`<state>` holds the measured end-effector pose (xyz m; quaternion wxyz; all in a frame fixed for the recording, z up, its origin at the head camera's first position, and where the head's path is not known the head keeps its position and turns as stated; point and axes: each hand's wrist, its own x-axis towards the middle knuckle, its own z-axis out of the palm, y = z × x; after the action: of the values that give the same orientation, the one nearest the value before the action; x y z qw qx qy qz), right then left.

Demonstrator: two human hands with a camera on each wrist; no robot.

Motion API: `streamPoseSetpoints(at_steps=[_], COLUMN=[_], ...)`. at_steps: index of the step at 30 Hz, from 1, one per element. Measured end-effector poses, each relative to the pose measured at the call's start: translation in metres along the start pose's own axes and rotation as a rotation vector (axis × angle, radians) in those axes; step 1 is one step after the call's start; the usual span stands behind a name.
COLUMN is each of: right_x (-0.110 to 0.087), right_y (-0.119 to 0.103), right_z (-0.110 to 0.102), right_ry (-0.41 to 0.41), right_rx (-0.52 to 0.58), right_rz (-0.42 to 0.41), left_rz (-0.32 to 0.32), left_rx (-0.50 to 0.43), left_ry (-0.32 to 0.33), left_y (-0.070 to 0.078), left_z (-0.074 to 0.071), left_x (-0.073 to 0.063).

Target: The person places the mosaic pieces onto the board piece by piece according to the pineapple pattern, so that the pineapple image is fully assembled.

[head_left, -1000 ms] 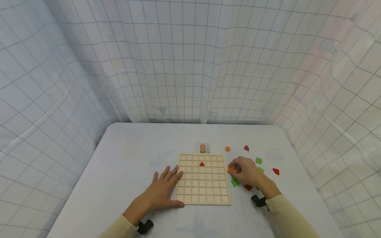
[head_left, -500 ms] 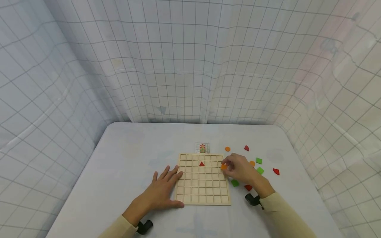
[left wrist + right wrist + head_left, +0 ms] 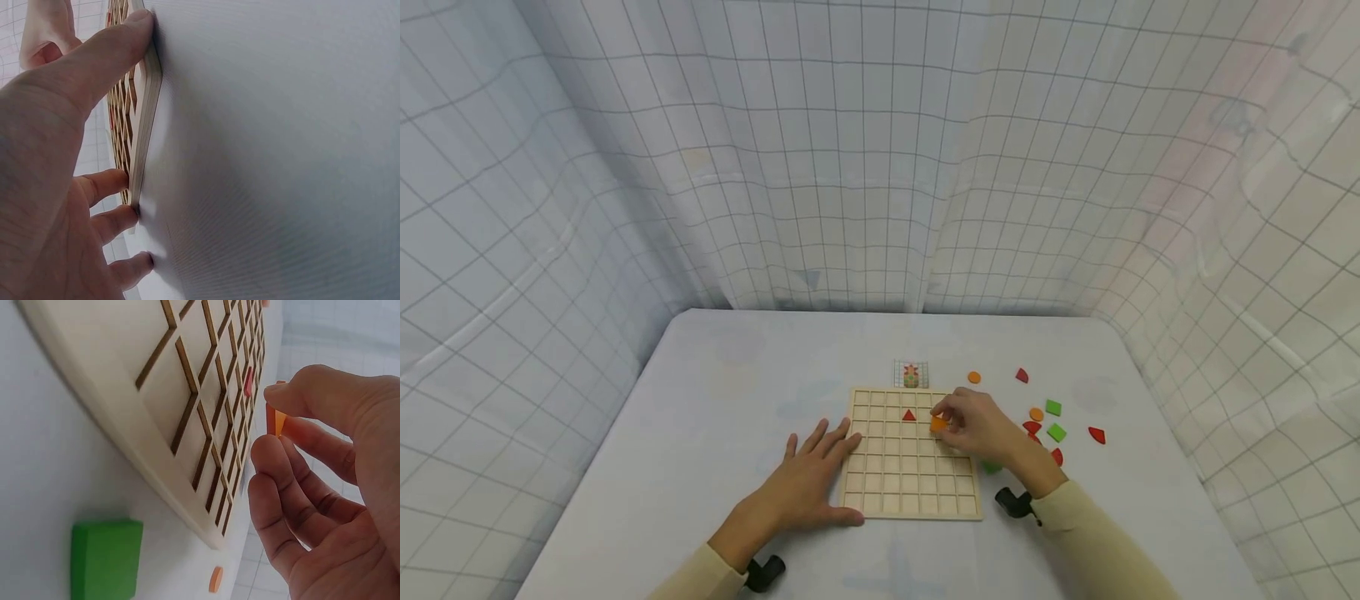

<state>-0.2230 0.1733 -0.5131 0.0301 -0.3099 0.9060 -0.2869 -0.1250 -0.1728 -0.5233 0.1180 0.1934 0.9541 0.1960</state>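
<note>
A square wooden grid board (image 3: 891,483) lies on the table with a red triangle (image 3: 909,415) in one upper cell. My left hand (image 3: 811,485) rests spread at the board's left side; in the left wrist view its thumb and some fingertips touch the board's edge. Over the upper right cells, my right hand (image 3: 981,429) pinches an orange square piece (image 3: 938,424) between thumb and fingers. The right wrist view shows that orange piece (image 3: 275,419) held on edge, apart from the board. A small pattern card (image 3: 911,374) lies just behind the board.
Right of the board lie loose pieces: orange discs (image 3: 973,377), green squares (image 3: 1057,432) and several red quarter-circle pieces (image 3: 1097,435). One green piece (image 3: 991,467) sits close to the board's right edge, partly under the right forearm. Grid-patterned curtains (image 3: 865,167) surround the table.
My right hand has carried the orange square piece leftward from the table beside the board to above its upper right cells. The left hand has stayed in place.
</note>
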Motion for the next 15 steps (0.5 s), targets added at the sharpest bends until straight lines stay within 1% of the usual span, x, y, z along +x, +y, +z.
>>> streamPoseSetpoints(at_steps=[8, 15], right_x=[0.011, 0.017], right_y=[-0.005, -0.011], right_z=[0.009, 0.013], right_ry=[-0.005, -0.013], right_rx=[0.010, -0.012], right_rz=[-0.101, -0.121], left_rz=[0.002, 0.000], left_rx=[0.006, 0.025], left_ry=[0.000, 0.004], left_y=[0.001, 0.001], left_z=[0.000, 0.001], left_x=[0.000, 0.001])
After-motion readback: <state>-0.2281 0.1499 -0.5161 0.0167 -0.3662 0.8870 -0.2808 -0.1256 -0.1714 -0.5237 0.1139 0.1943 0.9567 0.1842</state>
